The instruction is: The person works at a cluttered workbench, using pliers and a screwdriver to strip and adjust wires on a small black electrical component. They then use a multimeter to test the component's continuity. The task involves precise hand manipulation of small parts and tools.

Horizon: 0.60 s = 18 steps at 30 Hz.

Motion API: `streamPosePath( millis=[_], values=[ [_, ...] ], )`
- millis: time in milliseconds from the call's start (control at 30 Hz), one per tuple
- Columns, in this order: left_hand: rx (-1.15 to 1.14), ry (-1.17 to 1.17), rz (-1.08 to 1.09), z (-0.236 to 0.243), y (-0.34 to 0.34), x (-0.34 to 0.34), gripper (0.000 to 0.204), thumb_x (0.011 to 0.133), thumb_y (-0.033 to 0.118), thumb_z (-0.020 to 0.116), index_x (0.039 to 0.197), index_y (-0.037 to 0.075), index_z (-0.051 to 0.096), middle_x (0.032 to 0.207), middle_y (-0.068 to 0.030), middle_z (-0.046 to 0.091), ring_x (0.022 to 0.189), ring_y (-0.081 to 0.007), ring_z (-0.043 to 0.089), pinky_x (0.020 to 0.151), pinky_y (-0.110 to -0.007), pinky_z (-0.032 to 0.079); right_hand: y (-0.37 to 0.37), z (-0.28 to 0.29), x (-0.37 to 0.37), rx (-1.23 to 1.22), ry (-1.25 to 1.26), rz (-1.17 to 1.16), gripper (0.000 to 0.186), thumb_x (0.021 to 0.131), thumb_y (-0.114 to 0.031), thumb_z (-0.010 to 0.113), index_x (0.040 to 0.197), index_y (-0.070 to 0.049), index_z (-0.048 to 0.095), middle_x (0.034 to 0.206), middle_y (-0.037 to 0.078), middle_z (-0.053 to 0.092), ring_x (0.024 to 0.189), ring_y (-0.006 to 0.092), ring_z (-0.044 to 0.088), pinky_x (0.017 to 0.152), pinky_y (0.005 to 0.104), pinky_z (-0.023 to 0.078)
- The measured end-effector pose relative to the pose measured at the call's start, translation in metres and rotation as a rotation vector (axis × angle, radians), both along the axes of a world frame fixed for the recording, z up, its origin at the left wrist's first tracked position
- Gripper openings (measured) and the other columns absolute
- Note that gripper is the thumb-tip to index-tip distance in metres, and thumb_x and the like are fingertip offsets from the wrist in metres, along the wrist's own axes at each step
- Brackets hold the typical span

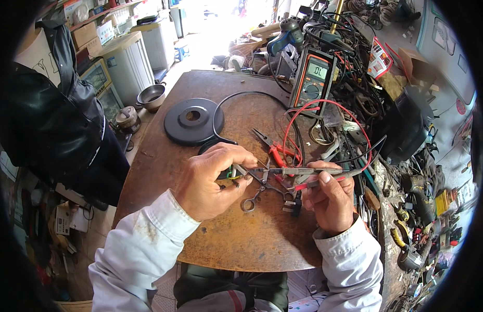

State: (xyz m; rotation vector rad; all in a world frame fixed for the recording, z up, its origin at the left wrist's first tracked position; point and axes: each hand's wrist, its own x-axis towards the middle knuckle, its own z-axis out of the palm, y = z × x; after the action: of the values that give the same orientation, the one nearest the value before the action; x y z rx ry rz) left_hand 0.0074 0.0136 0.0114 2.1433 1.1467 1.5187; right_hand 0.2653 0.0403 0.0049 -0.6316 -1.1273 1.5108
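Note:
My left hand (213, 179) grips the end of a black cable (216, 112) whose small green and yellow wire ends (233, 174) stick out by my fingertips. My right hand (327, 197) holds two thin multimeter probes (304, 171), one dark and one with a red lead, with their tips pointed left at those wire ends. The red lead (325, 104) loops back to an orange-edged multimeter (315, 78) standing at the far side of the brown round table (236, 244). Grey scissors (257, 192) and red-handled pliers (272, 148) lie under my hands.
A black round disc (192, 120) lies on the table's left part. Tangled cables, tools and parts crowd the right side (403, 156). A person in a black jacket (54, 119) stands at the left. White appliances (129, 62) and pots (150, 96) stand on the floor beyond.

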Motion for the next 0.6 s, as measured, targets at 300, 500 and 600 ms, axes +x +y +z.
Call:
streamPosePath(
  millis=[300, 500, 600],
  values=[
    [-0.047, 0.034, 0.043, 0.002, -0.004, 0.004, 0.014, 0.084, -0.003, 0.076, 0.098, 0.000, 0.075, 0.089, -0.0116, 0.074, 0.080, -0.0168, 0.072, 0.074, -0.029, 0.058, 0.000, -0.003, 0.000, 0.006, -0.018, -0.128, 0.027, 0.098, -0.017, 0.065, 0.112, 0.006, 0.068, 0.080, 0.014, 0.070, 0.056, 0.0159, 0.060, 0.049, 0.0286, 0.048],
    [-0.254, -0.176, 0.016, 0.000, -0.003, -0.005, 0.013, 0.094, 0.005, 0.072, 0.103, -0.004, 0.074, 0.090, -0.0093, 0.075, 0.080, -0.0128, 0.070, 0.073, -0.025, 0.055, 0.021, -0.003, 0.019, -0.006, 0.273, -0.264, 0.029, 0.099, -0.023, 0.063, 0.113, 0.003, 0.065, 0.074, 0.011, 0.067, 0.053, 0.0163, 0.059, 0.049, 0.0295, 0.049],
    [-0.259, -0.133, -0.044, 0.002, -0.002, -0.004, 0.013, 0.095, 0.005, 0.071, 0.105, -0.003, 0.074, 0.093, -0.0095, 0.075, 0.082, -0.0125, 0.071, 0.073, -0.025, 0.056, 0.011, 0.002, 0.011, -0.051, 0.134, -0.210, 0.028, 0.099, -0.021, 0.064, 0.113, 0.003, 0.066, 0.074, 0.012, 0.068, 0.053, 0.0167, 0.060, 0.049, 0.0297, 0.050]
  ],
)
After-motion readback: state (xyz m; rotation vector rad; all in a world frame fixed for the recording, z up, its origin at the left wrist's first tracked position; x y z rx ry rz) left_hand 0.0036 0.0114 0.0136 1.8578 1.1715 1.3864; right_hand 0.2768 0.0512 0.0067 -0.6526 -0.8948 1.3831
